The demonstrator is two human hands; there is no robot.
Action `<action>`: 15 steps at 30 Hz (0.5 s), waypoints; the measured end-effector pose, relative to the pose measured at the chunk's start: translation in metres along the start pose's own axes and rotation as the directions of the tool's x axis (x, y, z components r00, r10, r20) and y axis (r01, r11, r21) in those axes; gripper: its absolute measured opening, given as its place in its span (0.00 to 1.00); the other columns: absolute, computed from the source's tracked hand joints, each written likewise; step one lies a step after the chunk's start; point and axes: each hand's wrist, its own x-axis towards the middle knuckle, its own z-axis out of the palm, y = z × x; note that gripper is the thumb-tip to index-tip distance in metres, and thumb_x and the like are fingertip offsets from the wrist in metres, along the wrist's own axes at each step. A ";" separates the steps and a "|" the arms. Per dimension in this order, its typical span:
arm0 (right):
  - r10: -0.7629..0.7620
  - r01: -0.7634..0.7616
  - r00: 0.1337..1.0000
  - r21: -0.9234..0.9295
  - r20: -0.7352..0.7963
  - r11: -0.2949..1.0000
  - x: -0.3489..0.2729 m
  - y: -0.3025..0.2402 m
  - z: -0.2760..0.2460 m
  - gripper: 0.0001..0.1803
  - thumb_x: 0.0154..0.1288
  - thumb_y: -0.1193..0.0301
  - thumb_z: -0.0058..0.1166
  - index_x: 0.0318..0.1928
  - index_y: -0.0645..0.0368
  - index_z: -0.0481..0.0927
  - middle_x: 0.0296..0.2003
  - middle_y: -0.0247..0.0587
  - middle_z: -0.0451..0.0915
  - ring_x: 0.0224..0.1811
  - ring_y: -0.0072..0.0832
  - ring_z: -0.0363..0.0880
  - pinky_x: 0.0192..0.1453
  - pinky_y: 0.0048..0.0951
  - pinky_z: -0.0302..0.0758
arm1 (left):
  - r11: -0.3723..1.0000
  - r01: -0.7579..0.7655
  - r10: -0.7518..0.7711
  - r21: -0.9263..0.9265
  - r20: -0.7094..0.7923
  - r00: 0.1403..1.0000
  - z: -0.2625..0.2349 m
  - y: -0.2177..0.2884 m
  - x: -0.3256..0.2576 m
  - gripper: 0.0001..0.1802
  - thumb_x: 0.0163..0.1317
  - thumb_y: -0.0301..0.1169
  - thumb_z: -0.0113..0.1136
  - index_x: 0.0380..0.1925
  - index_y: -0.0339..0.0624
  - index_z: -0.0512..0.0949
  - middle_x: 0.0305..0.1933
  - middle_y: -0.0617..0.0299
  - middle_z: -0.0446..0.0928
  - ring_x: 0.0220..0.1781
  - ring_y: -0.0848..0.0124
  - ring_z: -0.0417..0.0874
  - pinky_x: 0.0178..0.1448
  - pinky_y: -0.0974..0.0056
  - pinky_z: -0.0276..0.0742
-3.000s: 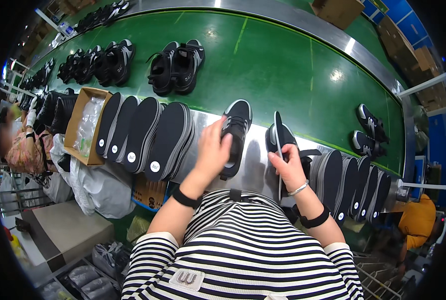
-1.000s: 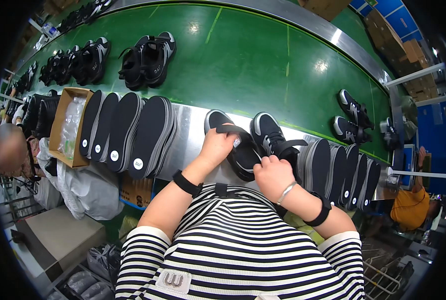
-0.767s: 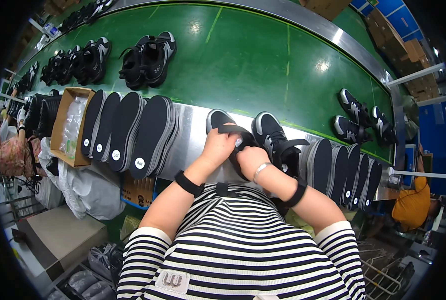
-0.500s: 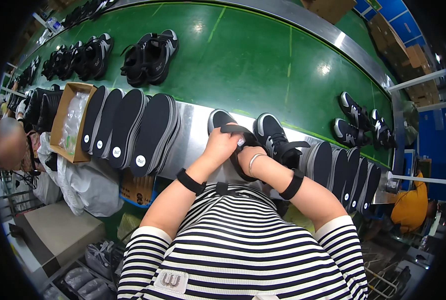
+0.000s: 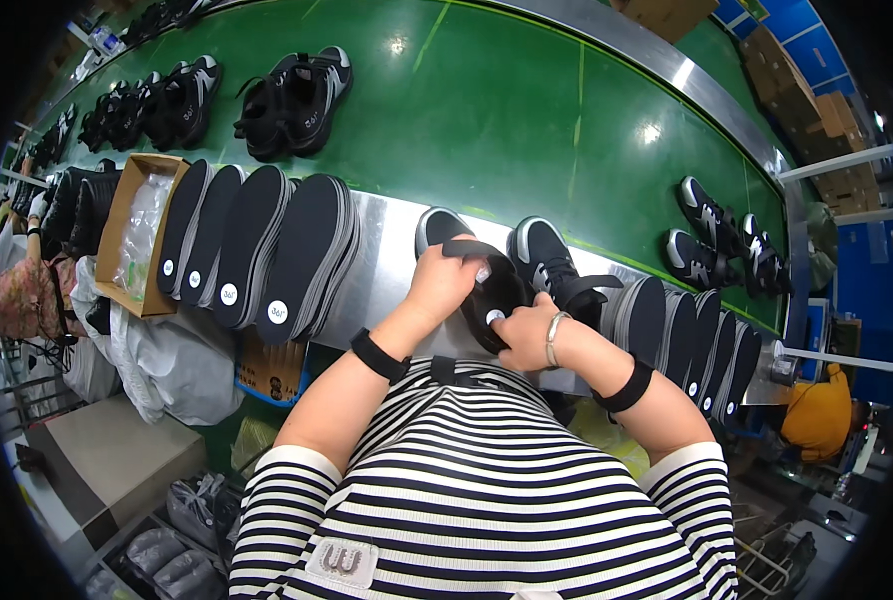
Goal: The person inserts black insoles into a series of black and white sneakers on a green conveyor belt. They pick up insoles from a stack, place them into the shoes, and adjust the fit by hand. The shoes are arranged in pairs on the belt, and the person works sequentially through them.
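A black sneaker with a silver-edged toe (image 5: 441, 228) lies on the metal ledge in front of me. My left hand (image 5: 439, 284) is closed on its lifted strap and tongue, with something small and clear or whitish by the fingers. My right hand (image 5: 531, 334) grips the heel collar, thumb and fingers at the opening's rim. A dark insole with a white round label (image 5: 495, 316) shows inside the shoe at the heel. Just to the right stands the matching sneaker (image 5: 545, 258), its strap sticking out sideways; neither hand touches it.
Stacks of black insoles (image 5: 305, 250) stand on the left, more insole stacks (image 5: 639, 318) on the right. A cardboard box (image 5: 143, 235) of clear plastic sits farther left. Sneaker pairs (image 5: 292, 105) rest on the green conveyor (image 5: 487, 110). Another person (image 5: 32, 290) is at the far left.
My right hand has drawn back out of the shoe to its heel, uncovering the insole's white label. The left hand keeps its hold on the strap. The view has shifted slightly.
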 end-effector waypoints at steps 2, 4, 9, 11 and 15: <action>0.000 0.000 0.998 -0.005 0.060 1.000 0.010 0.006 0.013 0.22 0.51 0.62 0.45 0.44 0.62 0.72 0.37 0.49 0.77 0.44 0.39 0.74 0.55 0.45 0.56 | 1.000 -0.020 0.021 0.018 -0.017 1.000 0.004 -0.002 0.001 0.07 0.53 0.30 0.50 0.27 0.40 0.75 0.23 0.51 0.75 0.28 0.52 0.77 0.32 0.57 0.72; 0.013 -0.005 0.994 -0.071 0.111 0.997 0.019 0.008 0.016 0.23 0.51 0.60 0.46 0.45 0.62 0.71 0.38 0.49 0.77 0.45 0.38 0.74 0.55 0.47 0.56 | 1.000 -0.006 0.006 0.021 -0.003 1.000 0.004 -0.003 0.002 0.07 0.53 0.30 0.50 0.28 0.40 0.75 0.23 0.51 0.75 0.28 0.52 0.77 0.32 0.57 0.72; 0.021 -0.022 0.999 0.032 0.027 0.999 0.020 0.011 0.026 0.26 0.52 0.60 0.46 0.50 0.63 0.68 0.43 0.53 0.74 0.49 0.39 0.72 0.59 0.52 0.48 | 0.996 0.093 -0.090 -0.019 0.103 0.991 -0.001 0.002 0.000 0.08 0.53 0.28 0.51 0.32 0.38 0.74 0.28 0.53 0.76 0.31 0.61 0.77 0.36 0.64 0.72; 0.009 0.010 0.996 0.209 -0.088 0.978 0.019 0.013 0.027 0.27 0.52 0.59 0.47 0.50 0.63 0.68 0.44 0.54 0.74 0.49 0.40 0.72 0.60 0.52 0.48 | 0.984 0.164 -0.151 -0.066 0.166 0.974 -0.004 0.003 0.001 0.09 0.54 0.27 0.51 0.35 0.37 0.74 0.30 0.56 0.77 0.33 0.67 0.77 0.38 0.68 0.71; 0.138 0.272 0.933 0.903 -0.332 0.332 0.043 0.032 0.044 0.24 0.57 0.59 0.49 0.47 0.67 0.70 0.38 0.48 0.76 0.41 0.29 0.75 0.46 0.28 0.68 | 0.939 0.287 -0.237 -0.191 0.247 0.940 -0.005 -0.001 0.003 0.09 0.55 0.28 0.52 0.35 0.37 0.74 0.31 0.61 0.76 0.35 0.73 0.74 0.41 0.71 0.69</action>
